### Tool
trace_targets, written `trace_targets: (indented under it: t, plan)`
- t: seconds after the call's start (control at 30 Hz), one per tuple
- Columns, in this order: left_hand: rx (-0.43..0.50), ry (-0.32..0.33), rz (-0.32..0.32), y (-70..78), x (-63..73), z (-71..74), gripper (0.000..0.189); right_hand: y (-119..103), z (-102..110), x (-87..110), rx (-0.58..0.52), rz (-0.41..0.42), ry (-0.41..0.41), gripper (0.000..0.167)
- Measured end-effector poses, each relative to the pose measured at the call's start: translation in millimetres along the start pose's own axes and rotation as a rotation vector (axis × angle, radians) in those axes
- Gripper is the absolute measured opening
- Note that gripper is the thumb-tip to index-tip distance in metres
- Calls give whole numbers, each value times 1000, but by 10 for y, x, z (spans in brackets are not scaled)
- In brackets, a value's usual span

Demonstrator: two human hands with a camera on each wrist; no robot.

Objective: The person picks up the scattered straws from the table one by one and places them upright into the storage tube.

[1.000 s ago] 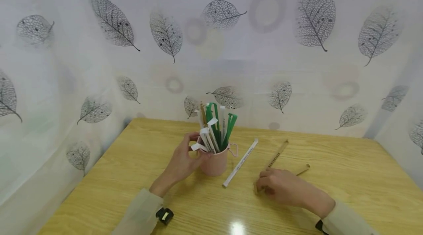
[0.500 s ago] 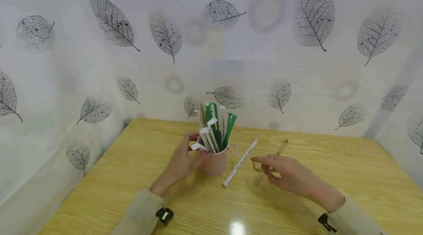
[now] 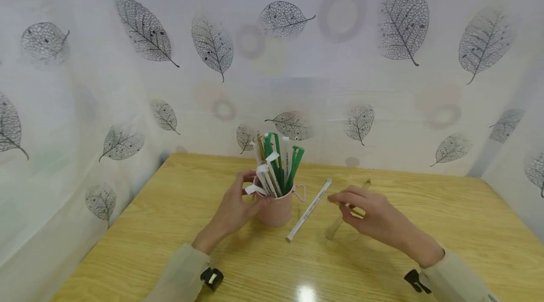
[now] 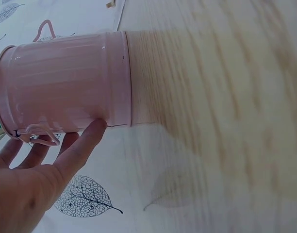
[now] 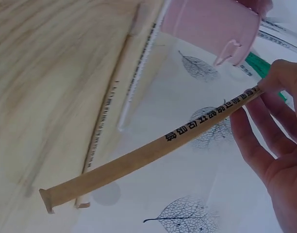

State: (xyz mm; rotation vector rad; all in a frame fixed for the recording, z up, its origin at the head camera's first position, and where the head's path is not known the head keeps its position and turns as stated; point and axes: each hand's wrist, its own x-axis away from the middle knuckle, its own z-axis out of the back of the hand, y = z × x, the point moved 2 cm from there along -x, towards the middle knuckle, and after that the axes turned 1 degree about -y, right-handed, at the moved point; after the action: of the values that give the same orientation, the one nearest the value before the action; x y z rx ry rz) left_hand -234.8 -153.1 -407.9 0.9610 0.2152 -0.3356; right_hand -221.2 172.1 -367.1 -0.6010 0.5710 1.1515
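A small pink metal pail (image 3: 278, 212) with wire loop handles stands upright, holding several paper-wrapped straws (image 3: 272, 177) in white, brown and green. My left hand (image 3: 231, 210) holds the pail's left side, thumb at the front and fingers behind. Above the table, my right hand (image 3: 378, 214) pinches one end of a brown wrapped straw (image 5: 139, 158); its far end points away from the pail in the right wrist view. Below it lies another brown wrapped straw (image 3: 333, 229), partly hidden by the hand. Between pail and right hand lies a white wrapped straw (image 3: 309, 210).
The wood-grain table (image 3: 178, 264) ends at a back edge just behind the pail. A pale curtain (image 3: 297, 85) printed with leaves hangs behind and along the sides. Both wrists wear dark straps.
My right hand has picked a brown straw up off the table, lifting it off the other brown one and tilting it. The left hand and pail have stayed put.
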Motion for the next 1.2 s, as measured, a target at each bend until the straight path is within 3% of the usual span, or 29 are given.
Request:
trace_targets:
  t: [0.27,0.43,0.67,0.8,0.93,1.2]
  plan:
    - [9,2,-7,-12,-1,0,68,23,160,-260,-72,-30,200,26]
    - [10,3,-11,-12,-4,1,68,30,227,-451,-119,-128,317,43]
    - [9,-4,4,-7,-1,7,69,-15,275,-718,-223,-287,439,41]
    - [6,-8,10,-2,-2,9,69,-53,277,-873,-372,-247,520,40]
    - [4,-9,5,-2,-5,12,69,-83,263,-1023,-480,-153,586,38]
    - [3,-2,1,1,-4,9,69,-127,172,-1175,-500,-32,657,35]
